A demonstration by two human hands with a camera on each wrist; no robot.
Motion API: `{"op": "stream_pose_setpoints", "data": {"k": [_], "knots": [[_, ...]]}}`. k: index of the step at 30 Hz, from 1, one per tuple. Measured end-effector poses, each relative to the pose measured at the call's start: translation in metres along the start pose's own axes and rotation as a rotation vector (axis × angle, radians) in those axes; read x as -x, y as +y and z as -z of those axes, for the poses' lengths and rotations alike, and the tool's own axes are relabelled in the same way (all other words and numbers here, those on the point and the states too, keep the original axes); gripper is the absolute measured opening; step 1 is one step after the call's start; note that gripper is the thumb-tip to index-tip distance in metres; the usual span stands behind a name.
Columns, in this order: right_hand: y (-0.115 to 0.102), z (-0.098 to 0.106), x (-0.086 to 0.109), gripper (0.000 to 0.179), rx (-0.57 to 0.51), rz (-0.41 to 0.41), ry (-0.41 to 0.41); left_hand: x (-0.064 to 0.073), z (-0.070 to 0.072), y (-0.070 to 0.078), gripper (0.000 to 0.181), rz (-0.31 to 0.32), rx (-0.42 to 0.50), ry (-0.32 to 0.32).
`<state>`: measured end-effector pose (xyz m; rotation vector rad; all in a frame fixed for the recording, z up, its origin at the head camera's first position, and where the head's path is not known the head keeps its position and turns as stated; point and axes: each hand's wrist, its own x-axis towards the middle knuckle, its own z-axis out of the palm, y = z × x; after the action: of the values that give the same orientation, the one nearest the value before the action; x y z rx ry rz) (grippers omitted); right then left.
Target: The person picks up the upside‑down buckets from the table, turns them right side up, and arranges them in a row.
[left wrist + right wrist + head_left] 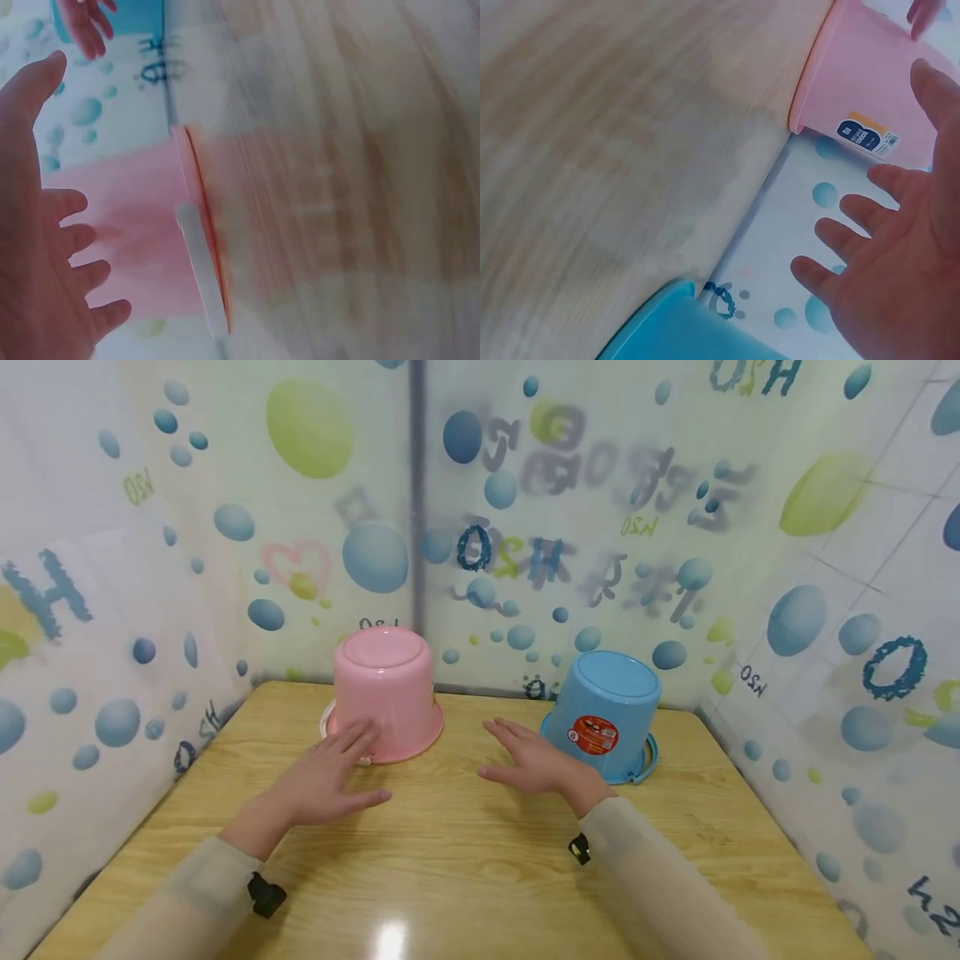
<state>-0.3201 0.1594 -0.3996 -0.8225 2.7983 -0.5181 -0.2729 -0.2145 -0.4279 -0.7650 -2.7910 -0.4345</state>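
Note:
A pink bucket (384, 693) stands upside down on the wooden table (420, 877) at the back left, its white handle (202, 270) lying along the rim. My left hand (322, 781) is in front of it with the fingers extended and the thumb spread; whether it touches the bucket I cannot tell. At the back right a blue bucket (609, 702), also upside down, bears a red oval label (593, 735). My right hand (536, 760) hovers left of it, fingers extended toward the gap between the buckets. Neither hand holds anything.
Curtain-like sheets (517, 643) printed with blue and green dots hang behind the table and on both sides. The blue bucket's handle (647, 760) sticks out at its right. Dark straps (266, 893) sit on both wrists, over light sleeves (652, 868).

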Motion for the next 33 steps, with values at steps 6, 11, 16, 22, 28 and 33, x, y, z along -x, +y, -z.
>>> {"op": "stream_pose_setpoints", "data": {"k": [6, 11, 16, 22, 28, 33], "knots": [[-0.007, 0.001, -0.034, 0.083, -0.005, -0.049, -0.026, 0.008, 0.01, -0.035, 0.099, 0.071, -0.007, -0.02], [-0.01, -0.003, -0.059, 0.083, -0.026, -0.066, -0.04, 0.004, 0.019, -0.062, 0.107, 0.229, 0.014, -0.136], [-0.009, -0.013, -0.08, 0.08, -0.078, -0.071, -0.069, -0.004, 0.016, -0.084, 0.105, 0.318, 0.052, -0.214], [-0.01, -0.028, -0.097, 0.07, -0.051, -0.09, -0.089, -0.013, 0.004, -0.096, 0.1, 0.294, 0.077, -0.248], [-0.015, -0.034, -0.107, 0.063, 0.027, -0.075, -0.127, -0.014, -0.003, -0.101, 0.093, 0.305, 0.065, -0.265], [-0.016, -0.034, -0.11, 0.056, 0.056, -0.079, -0.14, -0.012, -0.004, -0.104, 0.086, 0.304, 0.063, -0.269]]}}
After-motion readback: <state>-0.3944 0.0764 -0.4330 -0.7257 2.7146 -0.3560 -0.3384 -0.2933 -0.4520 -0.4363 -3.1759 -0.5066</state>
